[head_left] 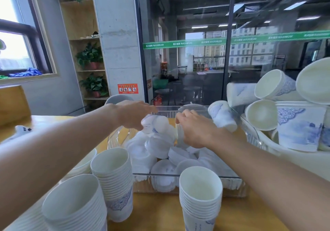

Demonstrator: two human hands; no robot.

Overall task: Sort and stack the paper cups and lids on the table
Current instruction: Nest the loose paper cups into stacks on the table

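A clear box (230,177) in the middle of the wooden table holds a heap of translucent white lids (160,146). My left hand (132,114) reaches over the box and grips a white lid (151,123) from above. My right hand (194,129) is beside it, fingers curled, pinching a few upright lids (180,134). Three nested stacks of white paper cups with blue print stand in front: one at the left (112,177), one nearer me (76,205), and one at the centre (200,195). A single cup (222,117) lies tilted on the box's far right rim.
A white tub (292,156) at the right is piled with loose blue-printed cups. A clear ribbed dish (114,138) sits left of the box, with shallow white bowls (85,164) nearer me. Behind the table are a glass wall and a chair back (116,98).
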